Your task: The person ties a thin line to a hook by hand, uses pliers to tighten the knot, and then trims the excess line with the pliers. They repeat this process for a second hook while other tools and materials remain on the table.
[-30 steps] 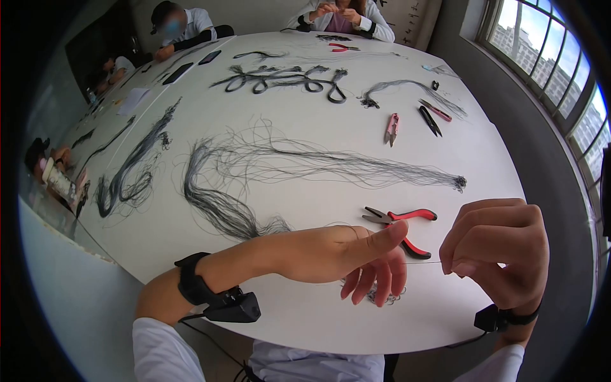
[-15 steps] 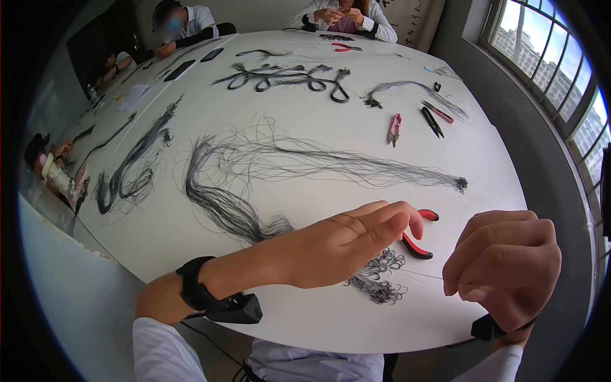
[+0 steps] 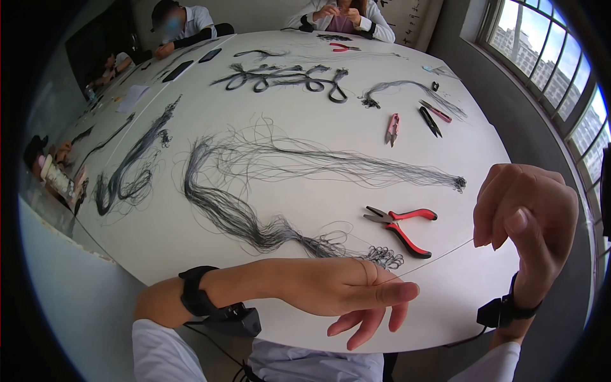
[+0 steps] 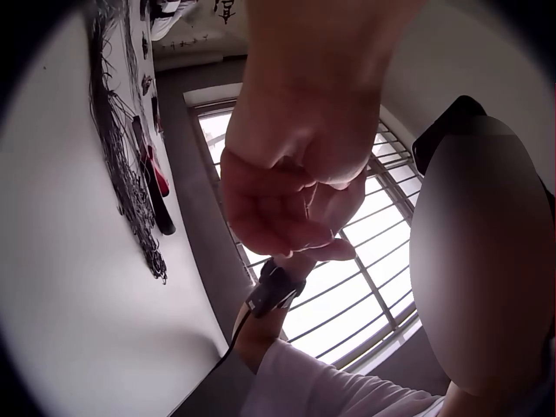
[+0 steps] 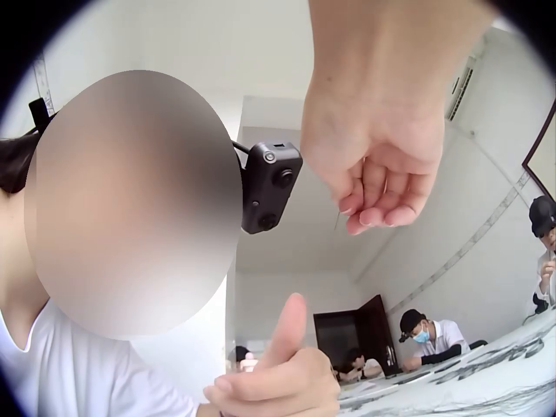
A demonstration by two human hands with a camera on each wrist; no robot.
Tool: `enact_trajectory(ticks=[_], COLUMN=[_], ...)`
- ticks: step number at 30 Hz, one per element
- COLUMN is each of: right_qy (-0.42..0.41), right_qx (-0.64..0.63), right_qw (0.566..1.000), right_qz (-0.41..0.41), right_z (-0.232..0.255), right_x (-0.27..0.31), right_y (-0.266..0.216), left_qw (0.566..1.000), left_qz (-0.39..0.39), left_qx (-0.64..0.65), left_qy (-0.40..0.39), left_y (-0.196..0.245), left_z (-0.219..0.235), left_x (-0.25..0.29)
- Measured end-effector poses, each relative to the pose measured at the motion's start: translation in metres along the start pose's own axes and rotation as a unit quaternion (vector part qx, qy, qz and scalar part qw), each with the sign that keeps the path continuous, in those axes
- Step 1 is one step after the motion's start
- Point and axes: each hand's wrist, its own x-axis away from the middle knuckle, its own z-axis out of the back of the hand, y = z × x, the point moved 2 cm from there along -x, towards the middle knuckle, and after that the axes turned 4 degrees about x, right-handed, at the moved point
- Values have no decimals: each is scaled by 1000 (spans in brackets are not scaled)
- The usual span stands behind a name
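In the head view a fine dark thread [image 3: 439, 257] runs taut from my right hand down to my left. My right hand [image 3: 528, 213], raised at the table's right edge, pinches the thread in its curled fingers. A line of thread crosses the back of my left hand [image 3: 344, 286], whose fingers hang loose, palm down, low over the table's front. Just beyond it lies a bundle of dark strands [image 3: 267, 239] with small curled loops [image 3: 385, 256] at its near end. Red-handled pliers [image 3: 404, 226] lie open between the hands.
Pink thread snips [image 3: 393, 129] and black snips [image 3: 430, 121] lie to the back right. Coiled dark bundles [image 3: 286, 79] and another strand bundle [image 3: 137, 153] are spread on the white table [image 3: 305, 210]. Other people sit at its far side.
My right hand has risen and moved outward, lengthening the thread between the hands. My left hand turned up, then dropped toward the table's front, uncovering the pliers and the curled loops.
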Motion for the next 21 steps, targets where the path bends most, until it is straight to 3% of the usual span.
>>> enact_trajectory(ticks=[1,3,7,9,10,12,13,15,17,18,20,21], right_qy=[0,-8,-4,16,8,1,-12,-48,-84,-100,-136,-141], right_qx=[0,31,57,58,35,-43,-55,-82,-81,-76,-42,-5], right_qw=[1000,998,998,998,999,996,994,986,980,980,983,988], right_qz=[0,48,36,-19,-27,-79,-97,-135,-159,-156,-115,-64], right_z=[0,1,0,5,6,2,-4,-17,-31,-38,-59,-67], right_x=[0,1,1,-1,-2,-4,-3,1,10,14,21,22], right_y=[-2,-6,-8,-1,10,29,38,53,58,55,41,36], left_qw=[1000,989,987,997,997,983,983,957,870,850,816,816], left_qz=[0,-2,-20,-47,-47,-119,-119,-268,-426,-471,-474,-473], left_qx=[0,32,10,25,25,103,101,92,245,235,269,268], left_qy=[0,147,158,56,56,-97,-96,-61,-18,3,196,196], left_y=[0,-1,-5,-7,-7,5,12,33,42,42,49,47], left_z=[-1,4,7,-2,-6,-23,-26,-26,-16,-3,0,2], left_x=[-1,-3,-4,-6,-5,0,4,15,20,25,29,26])
